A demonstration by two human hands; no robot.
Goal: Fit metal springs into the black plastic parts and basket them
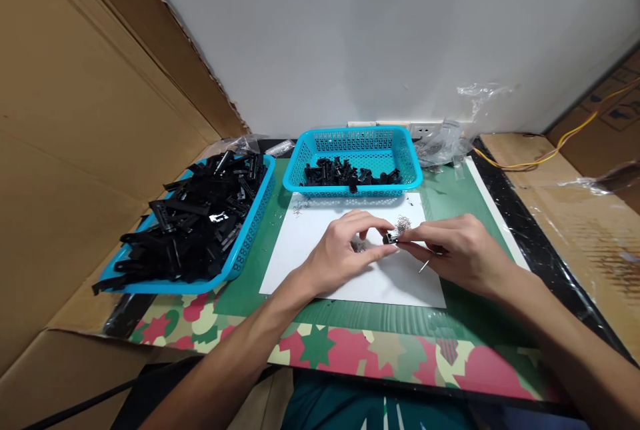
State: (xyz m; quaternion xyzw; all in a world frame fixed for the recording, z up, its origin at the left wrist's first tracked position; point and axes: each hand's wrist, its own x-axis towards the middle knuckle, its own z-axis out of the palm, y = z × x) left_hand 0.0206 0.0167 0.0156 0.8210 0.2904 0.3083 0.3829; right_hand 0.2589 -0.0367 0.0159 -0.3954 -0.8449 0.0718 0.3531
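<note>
Above the white sheet (320,277), my left hand (345,247) pinches a small black plastic part (389,239) between thumb and fingers. My right hand (457,250) is closed, its thumb and forefinger tips meeting the right end of that part. A thin metal rod (424,265) sticks out below the right palm; the rest of it is hidden by the hand. Whatever tiny piece the right fingertips may pinch is too small to make out. Small silvery metal pieces (403,223) lie heaped just behind the fingertips, and another heap (358,246) shows partly behind the left hand.
A blue basket (255,223) heaped with long black plastic parts (195,217) stands at the left. Behind the sheet is another blue basket (353,133) with smaller black parts (330,171). Clear plastic bags (443,143) lie at the back right. Cardboard (90,117) walls the left side.
</note>
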